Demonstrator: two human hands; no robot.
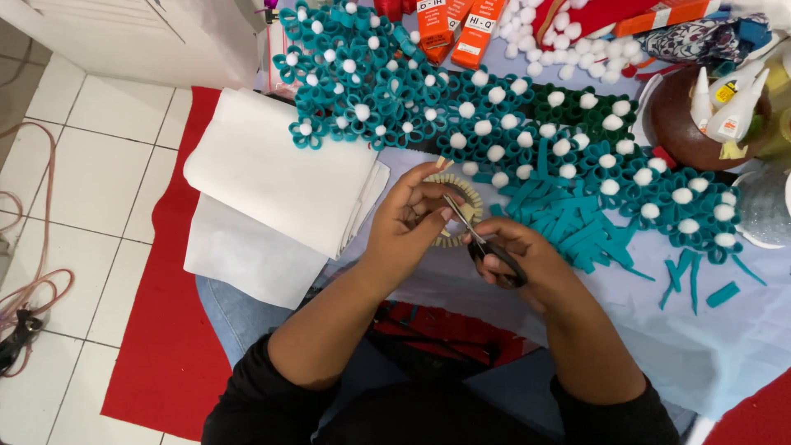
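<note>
Home craft corner on the floor

We see white floor tiles (91,165), a red mat (165,330), heaped teal felt flowers (395,82), glue bottles (729,107) and folded white fabric (280,181).

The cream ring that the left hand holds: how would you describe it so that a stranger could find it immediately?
Start at the long band of teal felt flowers. Just below its middle, the left hand grips a cream ring while the right hand cuts it with scissors. It alone is pale and fringed, without a white pompom.
</note>
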